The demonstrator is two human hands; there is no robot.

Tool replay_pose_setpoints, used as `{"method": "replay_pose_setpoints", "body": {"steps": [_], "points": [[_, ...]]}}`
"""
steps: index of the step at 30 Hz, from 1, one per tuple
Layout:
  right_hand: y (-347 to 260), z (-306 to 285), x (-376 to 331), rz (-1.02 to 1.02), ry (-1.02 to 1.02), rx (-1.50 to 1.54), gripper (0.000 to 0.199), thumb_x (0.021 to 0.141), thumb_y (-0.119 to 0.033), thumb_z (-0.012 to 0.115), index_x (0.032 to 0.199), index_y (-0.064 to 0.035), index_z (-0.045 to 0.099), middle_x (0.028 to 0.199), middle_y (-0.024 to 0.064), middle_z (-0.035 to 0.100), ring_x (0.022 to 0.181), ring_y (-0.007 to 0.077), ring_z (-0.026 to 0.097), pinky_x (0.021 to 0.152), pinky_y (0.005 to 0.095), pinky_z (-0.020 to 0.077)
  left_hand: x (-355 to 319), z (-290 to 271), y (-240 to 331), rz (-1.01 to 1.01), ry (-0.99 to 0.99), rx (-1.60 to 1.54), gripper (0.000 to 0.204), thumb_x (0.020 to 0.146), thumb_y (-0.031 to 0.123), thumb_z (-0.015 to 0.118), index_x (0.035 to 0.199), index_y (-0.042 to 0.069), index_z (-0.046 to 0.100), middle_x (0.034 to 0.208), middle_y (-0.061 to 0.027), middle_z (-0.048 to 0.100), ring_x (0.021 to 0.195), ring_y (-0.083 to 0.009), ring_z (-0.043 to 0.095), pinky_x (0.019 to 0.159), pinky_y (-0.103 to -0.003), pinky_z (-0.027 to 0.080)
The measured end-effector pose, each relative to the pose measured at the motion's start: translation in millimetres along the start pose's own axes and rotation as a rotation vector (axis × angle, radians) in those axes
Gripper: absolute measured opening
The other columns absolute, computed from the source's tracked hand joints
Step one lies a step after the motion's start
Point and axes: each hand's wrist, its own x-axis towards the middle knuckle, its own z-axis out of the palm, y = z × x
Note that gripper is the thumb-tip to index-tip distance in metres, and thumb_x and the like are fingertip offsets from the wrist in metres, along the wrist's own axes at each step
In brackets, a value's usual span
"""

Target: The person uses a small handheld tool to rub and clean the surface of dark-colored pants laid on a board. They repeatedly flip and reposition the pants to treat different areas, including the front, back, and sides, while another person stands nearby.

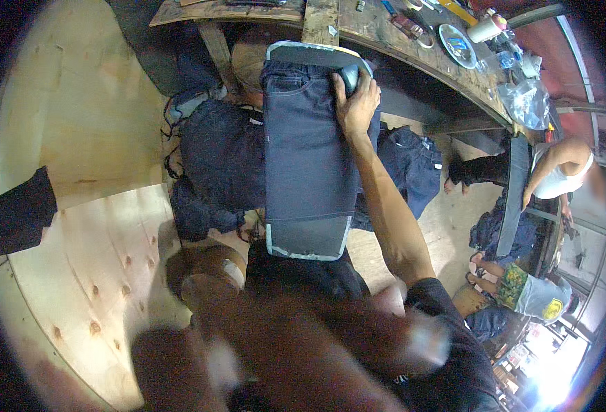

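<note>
The right hand (356, 106) curls its fingers around a dark blue-grey, rounded block (348, 78), resting it on the far right part of a dark blue denim garment (310, 151). The garment is drawn over a long, dark, pale-edged board (306, 240), whose near and far ends show bare. The left hand (289, 336) looms large and blurred close to the camera; whether its fingers grip anything cannot be told, and it hides much of the near scene.

On the worn wooden tabletop (375, 31) at far right, a pale round dish (443, 42) holds small blue items; near it are a white cone-shaped spool (485, 29) and a clear plastic bag (525, 104). Dark clothes (220, 158) lie heaped left of the board, and more dark blue garments (407, 161) to its right. Two people are farther right.
</note>
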Motion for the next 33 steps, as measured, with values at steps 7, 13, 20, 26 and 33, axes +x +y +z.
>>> {"method": "replay_pose_setpoints", "body": {"steps": [7, 13, 20, 26, 33], "points": [[-7, -49, -14, 0.174, 0.033, 0.26, 0.065, 0.096, -0.038, 0.075, 0.138, 0.0071, 0.055, 0.131, 0.0296, 0.062, 0.12, 0.0429, 0.06, 0.105, 0.0488, 0.0451, 121, 15, -126, 0.136, 0.145, 0.482, 0.038, 0.109, 0.026, 0.059, 0.088, -0.001, 0.075, 0.093, -0.0106, 0.076, 0.092, -0.0202, 0.073, 0.087, -0.038, 0.055], [6, -48, -31, -0.016, -0.063, -0.03, 0.069, 0.093, -0.034, 0.079, 0.143, 0.0031, 0.051, 0.123, 0.0272, 0.059, 0.11, 0.0446, 0.056, 0.097, 0.051, 0.0464, 242, 53, -194, 0.414, 0.105, 1.438, 0.11, 0.093, 0.075, 0.054, 0.162, -0.005, 0.024, 0.168, -0.0326, 0.024, 0.158, -0.0501, 0.012, 0.125, -0.066, 0.014], [45, 1, 8, 0.008, 0.027, -0.049, 0.061, 0.096, -0.038, 0.075, 0.136, 0.0035, 0.054, 0.114, 0.0274, 0.062, 0.104, 0.0465, 0.06, 0.091, 0.051, 0.0501, 277, 60, -152, 0.553, -0.114, 1.323, 0.099, 0.088, 0.078, 0.059, 0.135, -0.008, 0.058, 0.146, -0.0358, 0.052, 0.139, -0.0474, 0.05, 0.121, -0.06, 0.031], [42, -2, 9, 0.026, -0.002, -0.09, 0.063, 0.095, -0.039, 0.075, 0.138, 0.0026, 0.054, 0.113, 0.0252, 0.061, 0.104, 0.0445, 0.06, 0.091, 0.0505, 0.0502, 322, 62, -125, 0.073, -0.658, 1.377, 0.075, 0.091, 0.066, 0.068, 0.098, -0.008, 0.076, 0.099, -0.0291, 0.075, 0.098, -0.0384, 0.075, 0.091, -0.047, 0.057], [49, 3, 10, 0.017, 0.001, -0.043, 0.063, 0.094, -0.04, 0.077, 0.135, 0.0026, 0.056, 0.115, 0.0242, 0.063, 0.105, 0.0431, 0.06, 0.093, 0.0488, 0.0494, 347, 41, -112, -0.19, -0.936, 0.811, 0.056, 0.095, 0.053, 0.074, 0.096, -0.003, 0.075, 0.088, -0.0088, 0.073, 0.08, -0.016, 0.064, 0.079, -0.038, 0.054]]}}
